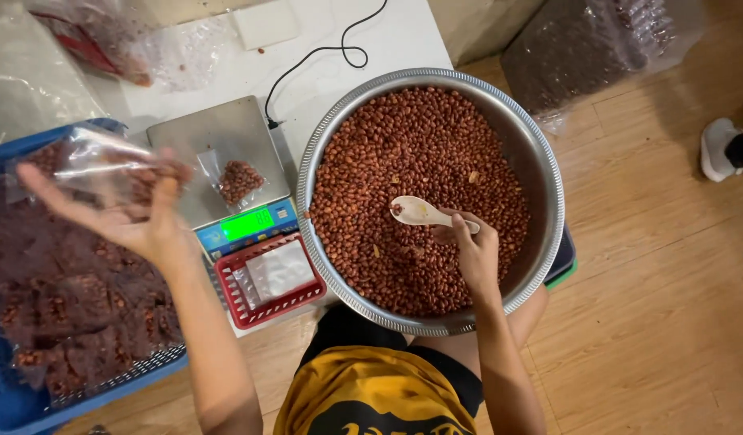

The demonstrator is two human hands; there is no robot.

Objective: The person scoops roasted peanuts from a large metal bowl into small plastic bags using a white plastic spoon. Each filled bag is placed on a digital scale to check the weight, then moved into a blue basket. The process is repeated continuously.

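My right hand (pixel 472 254) grips the handle of a cream plastic spoon (pixel 420 212) held just over the red-brown peanuts (pixel 411 153) that fill a big steel bowl (pixel 548 185). My left hand (pixel 138 221) is spread, palm up, above a blue crate (pixel 17 403), and a clear bag of peanuts (pixel 105 161) lies on its fingers. A small clear bag with a few peanuts (pixel 238 179) rests on the steel pan of a digital scale (pixel 218 141) with a lit green display.
The blue crate holds several filled peanut bags (pixel 73 298). A red basket of empty clear bags (pixel 275 278) stands in front of the scale. A black cable (pixel 323 52) crosses the white table. Another person's shoe (pixel 718 149) rests on the wooden floor at right.
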